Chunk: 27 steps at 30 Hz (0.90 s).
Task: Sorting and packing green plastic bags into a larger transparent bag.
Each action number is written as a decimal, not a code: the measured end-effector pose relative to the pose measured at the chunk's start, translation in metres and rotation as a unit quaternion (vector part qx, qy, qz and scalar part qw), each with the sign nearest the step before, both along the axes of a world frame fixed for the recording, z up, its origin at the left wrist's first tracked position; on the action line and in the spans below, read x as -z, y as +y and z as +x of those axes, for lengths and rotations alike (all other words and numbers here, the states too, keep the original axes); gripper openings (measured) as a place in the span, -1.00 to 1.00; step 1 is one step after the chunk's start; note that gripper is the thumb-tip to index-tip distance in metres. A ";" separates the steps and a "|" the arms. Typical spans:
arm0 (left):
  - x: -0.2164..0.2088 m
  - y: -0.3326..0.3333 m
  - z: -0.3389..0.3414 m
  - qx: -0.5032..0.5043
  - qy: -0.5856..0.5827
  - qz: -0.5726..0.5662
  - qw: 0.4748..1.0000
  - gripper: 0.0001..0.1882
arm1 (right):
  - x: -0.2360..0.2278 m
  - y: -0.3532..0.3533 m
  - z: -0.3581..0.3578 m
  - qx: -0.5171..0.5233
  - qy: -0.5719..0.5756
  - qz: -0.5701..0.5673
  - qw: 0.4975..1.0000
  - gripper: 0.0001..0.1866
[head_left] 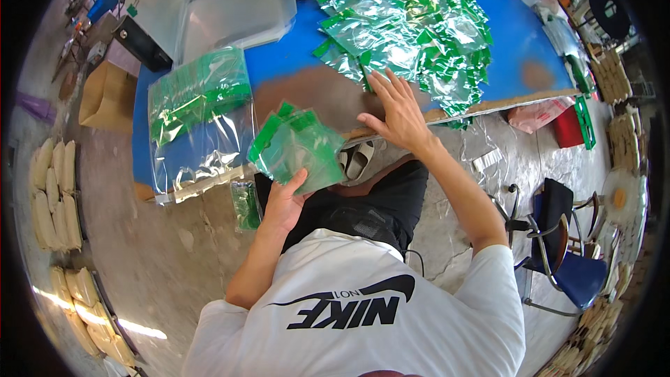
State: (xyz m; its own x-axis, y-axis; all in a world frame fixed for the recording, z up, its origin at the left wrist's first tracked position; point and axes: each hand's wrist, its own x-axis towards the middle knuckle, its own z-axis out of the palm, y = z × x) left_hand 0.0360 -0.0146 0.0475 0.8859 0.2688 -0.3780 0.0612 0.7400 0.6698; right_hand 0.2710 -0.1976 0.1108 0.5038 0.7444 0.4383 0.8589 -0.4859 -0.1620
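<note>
My left hand [287, 202] grips a small fanned stack of clear plastic bags [299, 150] with green edges, held over my lap near the table's front edge. The thumb lies on top of the stack. My right hand [400, 112] is open, fingers stretched toward a large heap of loose green-edged plastic bags [412, 35] on the blue table [520, 49]. Its fingertips are at the heap's near edge; whether they touch a bag I cannot tell. Left of my left hand, a big clear bag [202, 115] lies on the table with rows of green-edged bags in it.
At the table's back left stands a translucent plastic bin [234, 10], beside a black box-shaped object [142, 43]. A cardboard box [108, 98] sits left of the table. On the right is a chair [569, 265] with a blue seat. Stacked pale sacks [56, 195] line the left floor.
</note>
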 end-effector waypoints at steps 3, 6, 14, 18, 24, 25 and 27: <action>0.001 0.006 -0.007 -0.007 -0.013 -0.027 1.000 -0.51 | 0.030 -0.011 -0.011 -0.107 0.051 -0.051 0.992 -0.15; 0.011 0.013 -0.016 -0.012 -0.020 -0.049 0.999 -0.51 | 0.048 -0.015 -0.039 -0.170 0.026 -0.054 0.984 -0.16; 0.006 0.012 -0.025 0.012 -0.057 -0.065 0.996 -0.49 | 0.026 -0.017 -0.025 -0.183 0.047 0.008 0.982 -0.36; -0.009 0.003 -0.020 -0.019 -0.025 -0.010 0.999 -0.49 | 0.000 0.002 -0.032 -0.018 0.037 0.275 0.960 -0.66; -0.013 -0.013 -0.001 -0.026 -0.030 -0.048 0.998 -0.53 | -0.020 0.029 -0.096 -0.199 0.097 0.089 0.971 -0.44; -0.013 -0.012 0.000 -0.032 -0.045 -0.084 0.995 -0.52 | -0.003 0.030 -0.099 -0.223 0.131 0.039 0.965 -0.39; -0.020 -0.010 -0.001 -0.021 -0.056 -0.080 0.995 -0.53 | 0.010 0.029 -0.100 -0.247 0.162 0.015 0.955 -0.39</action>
